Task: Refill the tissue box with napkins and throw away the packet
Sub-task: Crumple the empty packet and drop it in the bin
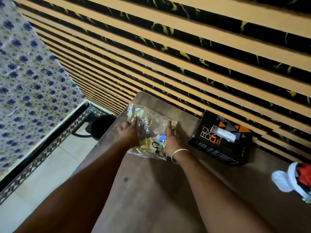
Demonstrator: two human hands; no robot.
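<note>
A crinkled clear plastic packet (149, 121) with yellow and green print lies flat on the brown table (151, 190). My left hand (128, 132) presses on its left edge and my right hand (170, 138), a silver bangle on the wrist, presses on its right edge. Both hands lie flat on the packet with fingers extended. To the right stands the black and orange tissue box (220, 140), a white napkin (223, 134) showing through its top slot. I cannot tell whether napkins are inside the packet.
A black bin (102, 126) stands on the tiled floor left of the table. A striped black and tan wall panel (185, 56) runs behind the table. A white object with red parts (292, 180) sits at the table's right edge. A patterned curtain (28, 81) hangs at the left.
</note>
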